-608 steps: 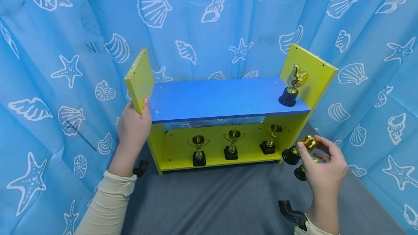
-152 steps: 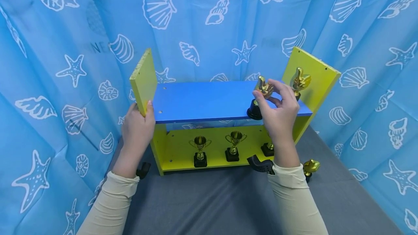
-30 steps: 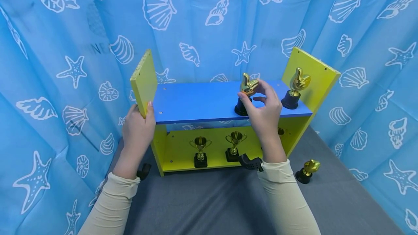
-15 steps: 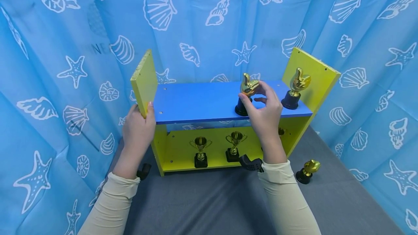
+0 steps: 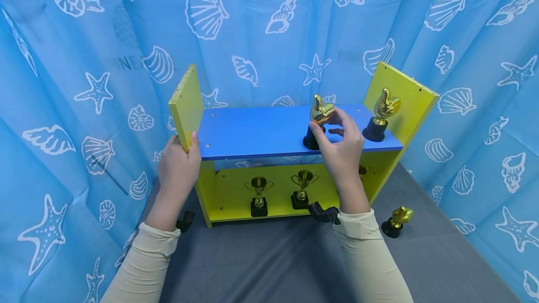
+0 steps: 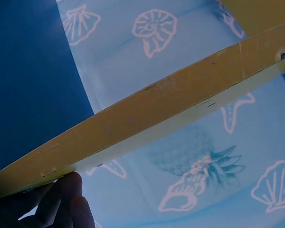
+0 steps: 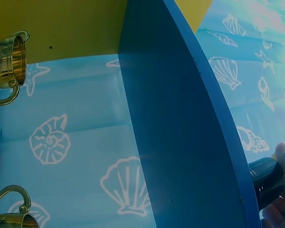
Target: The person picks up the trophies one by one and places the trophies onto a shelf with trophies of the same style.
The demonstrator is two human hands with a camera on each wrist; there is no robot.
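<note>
My right hand (image 5: 343, 141) pinches the gold top of a thumbs-up trophy (image 5: 319, 112), which stands upright on the blue shelf (image 5: 257, 130) near its front edge. In the right wrist view its black base (image 7: 267, 179) meets the shelf's edge, fingers around the gold part. A matching thumbs-up trophy (image 5: 381, 113) stands to the right by the yellow side panel. With thumb inside and fingers outside, my left hand (image 5: 178, 162) grips the front edge of the left yellow panel (image 5: 185, 106); the left wrist view shows fingers against that panel (image 6: 171, 92).
On the lower yellow shelf stand gold cup trophies (image 5: 258, 193), one partly hidden behind my right forearm. Another gold trophy with a black base (image 5: 396, 222) rests on the grey cloth (image 5: 261, 261), right of the unit. Blue shell-print curtains (image 5: 269, 22) hang behind and at both sides.
Since the oldest frame, my right hand has carried the thumbs-up trophy from the cloth at the right onto the blue shelf. Over the last second both hands have stayed nearly still.
</note>
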